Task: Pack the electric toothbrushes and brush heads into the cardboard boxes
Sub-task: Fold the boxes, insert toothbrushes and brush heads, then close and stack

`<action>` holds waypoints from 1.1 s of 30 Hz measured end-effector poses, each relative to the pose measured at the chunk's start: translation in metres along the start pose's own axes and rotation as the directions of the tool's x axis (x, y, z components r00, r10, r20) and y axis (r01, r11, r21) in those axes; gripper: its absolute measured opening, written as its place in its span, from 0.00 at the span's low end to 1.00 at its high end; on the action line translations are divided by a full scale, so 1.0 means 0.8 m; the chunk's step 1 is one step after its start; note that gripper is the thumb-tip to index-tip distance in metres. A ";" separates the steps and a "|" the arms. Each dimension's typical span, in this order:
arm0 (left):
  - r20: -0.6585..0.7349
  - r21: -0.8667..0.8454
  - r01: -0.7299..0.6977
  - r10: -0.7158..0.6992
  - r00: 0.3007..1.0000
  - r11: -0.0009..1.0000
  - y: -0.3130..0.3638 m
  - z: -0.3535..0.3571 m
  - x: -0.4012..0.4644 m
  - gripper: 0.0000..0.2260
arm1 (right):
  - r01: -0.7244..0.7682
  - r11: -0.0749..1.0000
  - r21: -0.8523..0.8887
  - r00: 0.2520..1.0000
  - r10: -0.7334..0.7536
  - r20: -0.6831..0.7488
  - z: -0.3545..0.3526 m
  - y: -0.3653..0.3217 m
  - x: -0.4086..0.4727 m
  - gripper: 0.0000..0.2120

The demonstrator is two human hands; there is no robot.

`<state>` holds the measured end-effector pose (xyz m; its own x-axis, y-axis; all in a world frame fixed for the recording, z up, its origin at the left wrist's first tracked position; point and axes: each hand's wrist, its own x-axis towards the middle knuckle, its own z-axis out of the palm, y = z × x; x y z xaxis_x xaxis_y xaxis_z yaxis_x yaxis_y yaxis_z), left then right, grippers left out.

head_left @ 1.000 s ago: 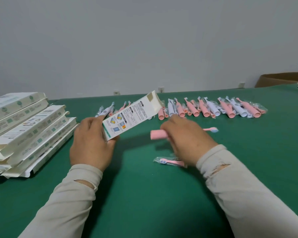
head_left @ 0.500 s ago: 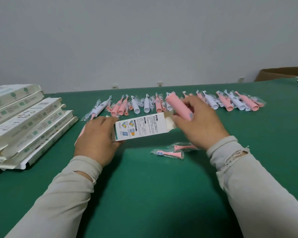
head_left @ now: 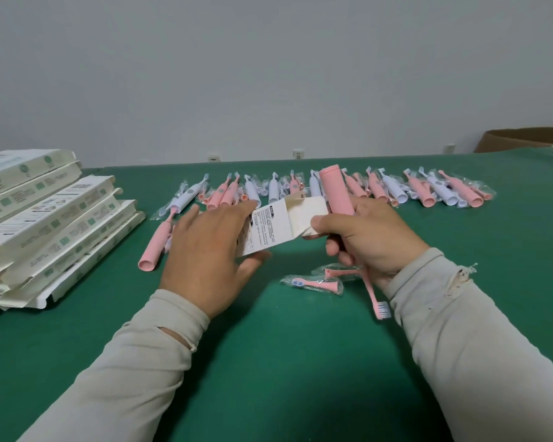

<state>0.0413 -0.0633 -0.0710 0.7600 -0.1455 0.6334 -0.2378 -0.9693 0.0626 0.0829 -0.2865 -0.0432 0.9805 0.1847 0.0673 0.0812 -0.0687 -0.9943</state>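
Note:
My left hand (head_left: 205, 250) holds a white printed cardboard box (head_left: 268, 229) above the green table, its open end toward the right. My right hand (head_left: 371, 237) grips a pink electric toothbrush (head_left: 336, 193), handle pointing up and away, brush end (head_left: 382, 309) hanging below the wrist. The right thumb presses the box's end flap (head_left: 307, 212). Two wrapped pink brush heads (head_left: 313, 283) lie on the table under my hands. Another pink toothbrush (head_left: 155, 247) lies left of the left hand.
A leaning stack of white cardboard boxes (head_left: 45, 218) fills the left side of the green table (head_left: 268, 362). A row of several wrapped pink and white toothbrushes (head_left: 396, 189) runs along the back. A brown carton (head_left: 524, 140) stands at the far right.
The box has turned so its open end faces the right hand. The right hand has swung the pink toothbrush upright and put its thumb on the end flap. My view moved closer.

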 end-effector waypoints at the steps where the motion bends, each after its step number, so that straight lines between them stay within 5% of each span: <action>1: -0.016 -0.038 -0.008 0.007 1.000 0.999 0.003 0.000 0.001 0.29 | -0.055 0.995 0.086 0.998 0.053 0.031 0.000 0.000 0.000 0.05; 5: -0.008 -0.123 -0.020 0.019 1.000 0.992 -0.001 -0.001 -0.002 0.26 | -0.180 0.974 0.134 0.981 0.167 0.101 0.002 0.001 0.001 0.06; 8: -0.020 -0.088 -0.025 0.023 1.000 0.996 -0.004 0.000 -0.004 0.27 | -0.156 0.988 -0.015 0.987 0.157 0.046 0.004 0.005 0.001 0.09; 12: 0.021 -0.002 0.015 -0.014 1.000 1.000 -0.010 0.001 -0.002 0.25 | 0.144 0.841 -0.522 0.957 -0.252 -0.143 -0.007 -0.002 -0.001 0.13; 15: 0.038 0.027 0.032 -0.033 0.999 0.999 -0.015 0.000 -0.002 0.24 | 0.364 0.695 -0.620 0.897 -0.440 0.033 -0.008 -0.009 -0.010 0.12; 18: 0.025 0.041 0.033 -0.034 0.999 0.999 -0.017 0.001 -0.002 0.24 | 0.391 0.557 -0.733 0.905 -0.375 0.198 -0.002 -0.009 -0.017 0.13; 23: -0.004 0.045 0.048 -0.048 0.999 0.998 -0.018 0.000 -0.002 0.24 | 0.359 0.381 -0.852 0.926 -0.258 0.275 -0.005 -0.009 -0.016 0.10; 33: 0.080 0.037 -0.035 0.032 0.996 0.999 -0.009 0.008 -0.004 0.24 | 0.432 0.293 -0.853 0.902 -0.144 0.408 0.007 -0.010 -0.021 0.15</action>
<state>0.0444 -0.0570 -0.0782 0.7981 -0.1922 0.5710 -0.2418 -0.9703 0.0114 0.0647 -0.2838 -0.0367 0.7995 0.5761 0.1699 0.6003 -0.7764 -0.1920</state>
